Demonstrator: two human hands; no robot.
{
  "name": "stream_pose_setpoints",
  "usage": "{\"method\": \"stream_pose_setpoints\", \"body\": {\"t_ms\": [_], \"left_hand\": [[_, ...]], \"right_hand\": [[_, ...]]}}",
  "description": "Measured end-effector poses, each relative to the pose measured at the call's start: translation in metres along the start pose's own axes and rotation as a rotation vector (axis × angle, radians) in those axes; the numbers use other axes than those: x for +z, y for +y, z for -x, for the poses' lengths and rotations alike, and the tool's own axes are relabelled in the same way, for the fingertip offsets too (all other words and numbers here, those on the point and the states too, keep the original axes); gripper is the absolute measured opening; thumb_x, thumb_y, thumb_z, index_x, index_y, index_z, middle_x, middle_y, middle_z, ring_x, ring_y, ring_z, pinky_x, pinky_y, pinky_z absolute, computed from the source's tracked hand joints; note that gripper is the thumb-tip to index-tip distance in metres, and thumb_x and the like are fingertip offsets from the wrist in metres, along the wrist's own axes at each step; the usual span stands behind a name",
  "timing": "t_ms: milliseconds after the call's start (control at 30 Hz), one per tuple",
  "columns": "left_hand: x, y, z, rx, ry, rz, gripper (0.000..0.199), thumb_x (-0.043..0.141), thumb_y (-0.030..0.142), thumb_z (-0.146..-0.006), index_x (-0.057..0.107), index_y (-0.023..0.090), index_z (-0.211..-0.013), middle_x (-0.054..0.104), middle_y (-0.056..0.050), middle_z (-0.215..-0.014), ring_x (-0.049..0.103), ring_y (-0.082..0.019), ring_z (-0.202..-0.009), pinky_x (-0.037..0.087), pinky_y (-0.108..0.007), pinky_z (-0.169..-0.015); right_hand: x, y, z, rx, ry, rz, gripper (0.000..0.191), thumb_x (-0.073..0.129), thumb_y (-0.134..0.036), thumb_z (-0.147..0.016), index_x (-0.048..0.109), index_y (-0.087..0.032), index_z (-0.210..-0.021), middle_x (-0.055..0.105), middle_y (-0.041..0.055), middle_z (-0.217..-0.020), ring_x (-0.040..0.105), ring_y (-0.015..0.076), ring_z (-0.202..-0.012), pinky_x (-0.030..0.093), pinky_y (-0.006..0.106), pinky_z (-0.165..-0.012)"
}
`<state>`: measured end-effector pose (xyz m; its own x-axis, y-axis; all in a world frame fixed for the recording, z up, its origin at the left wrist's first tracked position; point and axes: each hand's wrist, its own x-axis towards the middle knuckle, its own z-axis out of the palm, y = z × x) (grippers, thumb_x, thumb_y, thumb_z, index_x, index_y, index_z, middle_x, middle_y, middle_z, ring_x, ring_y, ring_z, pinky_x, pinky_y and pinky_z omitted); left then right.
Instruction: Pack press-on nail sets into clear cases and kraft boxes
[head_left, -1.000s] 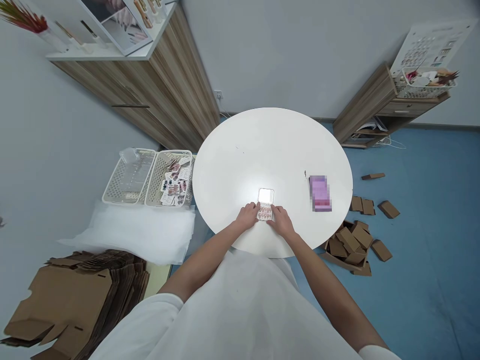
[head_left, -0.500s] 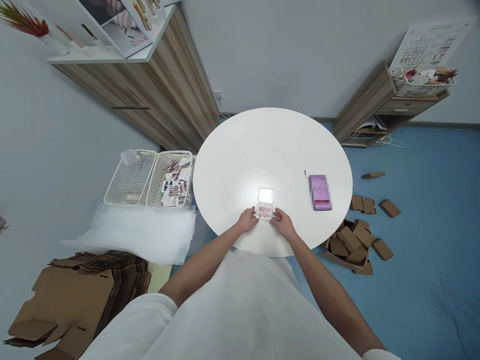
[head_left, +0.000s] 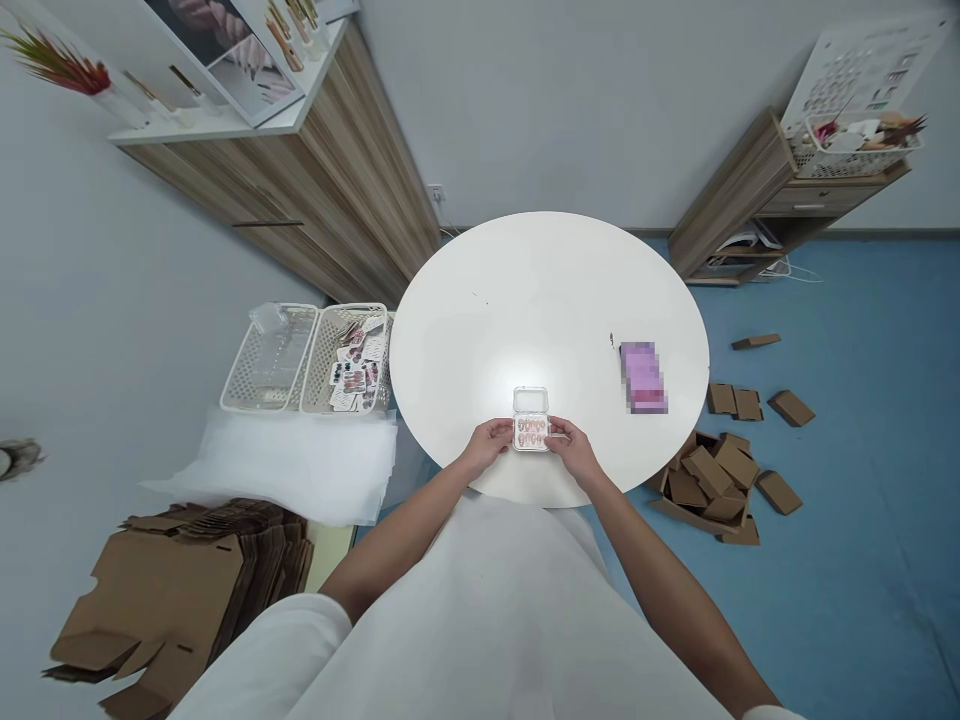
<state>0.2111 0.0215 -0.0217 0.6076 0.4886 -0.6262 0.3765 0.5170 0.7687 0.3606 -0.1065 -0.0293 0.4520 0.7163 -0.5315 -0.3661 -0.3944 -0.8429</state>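
A small clear plastic case (head_left: 531,401) is held at the near side of the round white table, its lid raised on the far side. Inside its lower half lie two rows of pinkish press-on nails (head_left: 532,432). My left hand (head_left: 489,444) grips the case's left edge, fingers curled against it. On the opposite edge, my right hand (head_left: 573,449) pinches the case between thumb and fingers. Whether the case touches the tabletop, I cannot tell.
On the white table (head_left: 465,330) a purple, pixelated item (head_left: 643,378) lies to the right. Two white baskets (head_left: 307,340), white sheets (head_left: 300,465) and flattened cardboard (head_left: 157,590) are at left. Small brown boxes (head_left: 705,475) sit on the floor at right, some in a carton.
The case looks slightly larger and a little lower in view, and its lid shows less glare. Both hands stay at its sides. The whole view has shifted slightly.
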Motion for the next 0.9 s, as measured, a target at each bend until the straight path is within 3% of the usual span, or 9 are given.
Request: {"method": "stream_pose_setpoints", "body": {"t_ms": [200, 433, 667, 900], "left_hand": [[0.004, 0.002, 0.013, -0.015, -0.006, 0.093, 0.049, 0.069, 0.031, -0.063, 0.052, 0.016, -0.107, 0.063, -0.005, -0.08, 0.057, -0.013, -0.071, 0.044, -0.033, -0.074], [0.004, 0.004, 0.019, -0.026, -0.055, -0.014, 0.049, 0.07, 0.034, -0.062, 0.055, 0.015, -0.104, 0.065, -0.006, -0.082, 0.058, -0.013, -0.072, 0.044, -0.03, -0.072], [0.002, 0.006, 0.024, -0.027, -0.096, 0.015, 0.049, 0.07, 0.034, -0.063, 0.056, 0.014, -0.106, 0.066, -0.006, -0.078, 0.058, -0.012, -0.069, 0.043, -0.029, -0.072], [0.003, 0.006, 0.025, -0.085, -0.058, 0.105, 0.05, 0.072, 0.032, -0.06, 0.057, 0.014, -0.105, 0.066, -0.006, -0.082, 0.058, -0.011, -0.07, 0.043, -0.028, -0.071]], "right_hand": [[-0.003, -0.003, 0.007, -0.01, -0.017, -0.064, 0.042, 0.062, -0.04, -0.065, 0.058, -0.021, -0.102, 0.058, 0.0044, -0.1, 0.057, 0.0135, -0.078, 0.045, 0.03, -0.073], [-0.008, -0.01, -0.002, 0.169, -0.076, -0.14, 0.041, 0.054, -0.046, -0.072, 0.058, -0.02, -0.104, 0.065, 0.0051, -0.091, 0.062, 0.0162, -0.077, 0.048, 0.031, -0.074], [-0.004, -0.018, -0.001, 0.084, -0.138, -0.21, 0.039, 0.057, -0.037, -0.073, 0.053, -0.023, -0.109, 0.064, 0.0044, -0.099, 0.062, 0.0161, -0.084, 0.047, 0.033, -0.08], [-0.004, -0.022, 0.002, 0.07, -0.153, -0.182, 0.037, 0.056, -0.039, -0.071, 0.055, -0.023, -0.104, 0.061, 0.0057, -0.107, 0.061, 0.0159, -0.085, 0.048, 0.031, -0.076]]}}
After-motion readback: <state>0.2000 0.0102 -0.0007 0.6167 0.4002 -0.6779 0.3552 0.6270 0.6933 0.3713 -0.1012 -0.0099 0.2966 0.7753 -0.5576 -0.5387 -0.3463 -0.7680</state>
